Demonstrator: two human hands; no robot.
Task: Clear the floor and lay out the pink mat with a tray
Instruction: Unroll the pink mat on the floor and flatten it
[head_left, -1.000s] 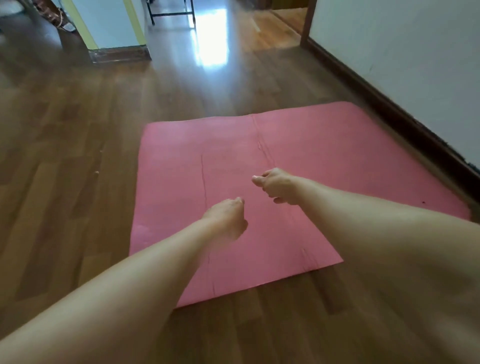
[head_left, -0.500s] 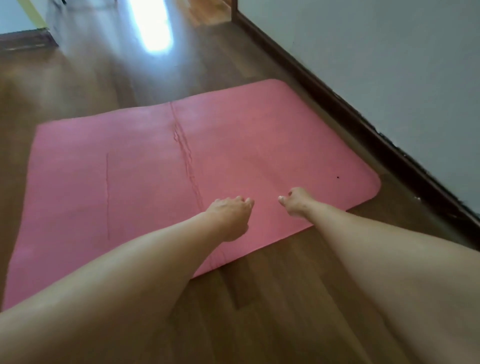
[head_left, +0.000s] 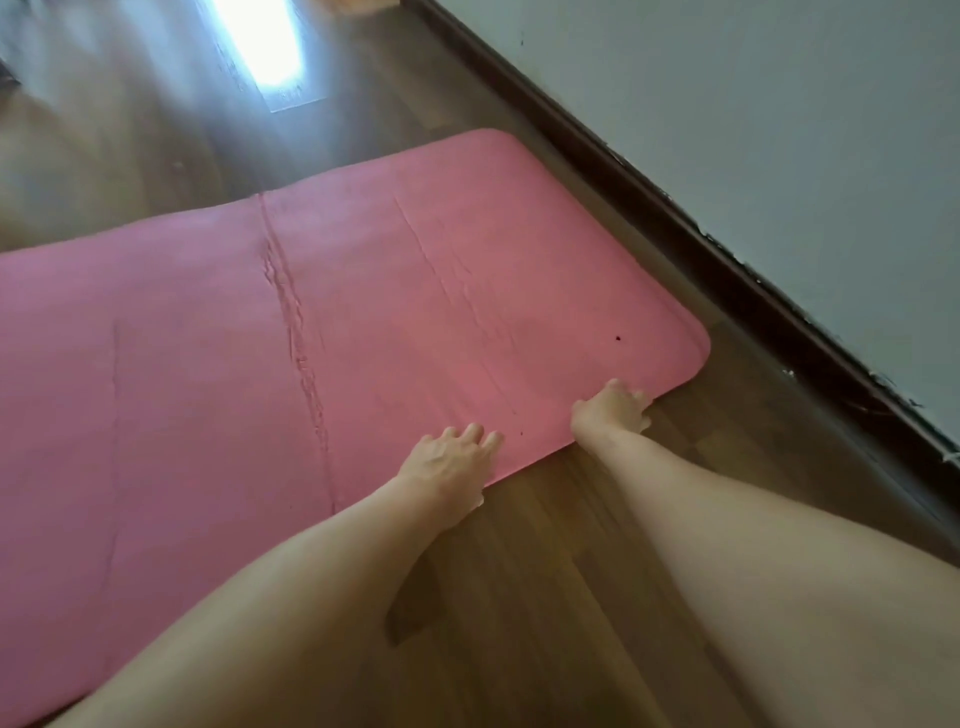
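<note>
The pink mat (head_left: 363, 332) lies flat on the wooden floor, creased along a few lines, its rounded right corner close to the wall. Both my hands are at its near edge by that corner. My left hand (head_left: 451, 460) has its fingers on top of the mat and its thumb at the edge, holding it. A little to the right, my right hand (head_left: 613, 410) pinches the edge, thumb on top and fingers curled down over the rim. No tray is in view.
A white wall (head_left: 779, 156) with a dark skirting board (head_left: 675, 218) runs diagonally along the right, a narrow strip of floor between it and the mat. Bright light glares on the floor (head_left: 265, 47) at the back.
The view has swung right and down toward the mat's right corner. Both hands, held as loose fists above the mat before, have dropped to its near edge and taken hold.
</note>
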